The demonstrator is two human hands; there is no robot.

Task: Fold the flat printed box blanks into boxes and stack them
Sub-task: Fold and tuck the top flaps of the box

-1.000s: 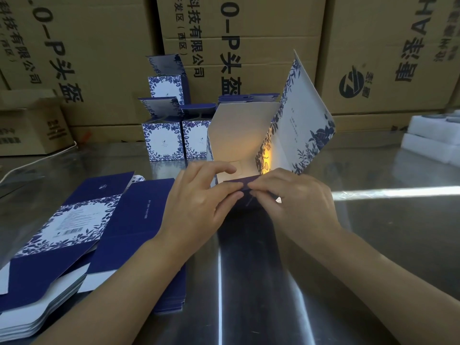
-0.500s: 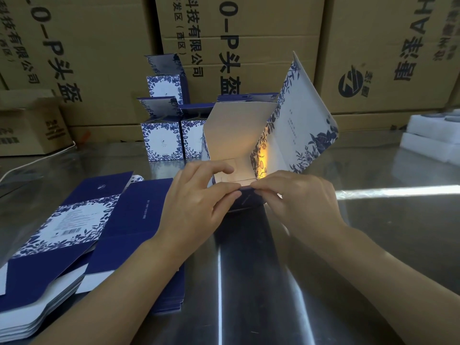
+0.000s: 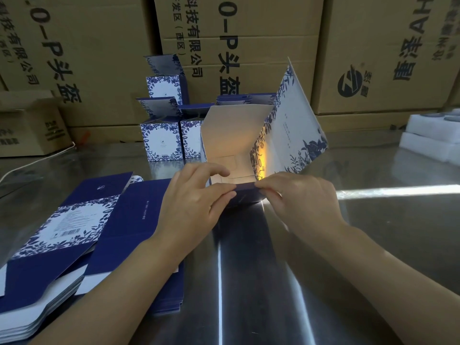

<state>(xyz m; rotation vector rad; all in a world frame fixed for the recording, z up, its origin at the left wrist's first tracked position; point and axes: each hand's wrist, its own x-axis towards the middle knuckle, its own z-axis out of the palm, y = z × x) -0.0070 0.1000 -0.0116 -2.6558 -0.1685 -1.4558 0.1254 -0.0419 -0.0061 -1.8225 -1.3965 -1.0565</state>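
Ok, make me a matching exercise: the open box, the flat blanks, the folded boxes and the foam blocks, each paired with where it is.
Things
1. open box
2. flat blanks
3. folded boxes
4. foam blocks

Places
A. far right of the table
B. pinched by the left hand and right hand
C. piled at the near left
D. standing at the back, before the cartons

Pairs: 1-B, 2-C, 3-D, 4-A
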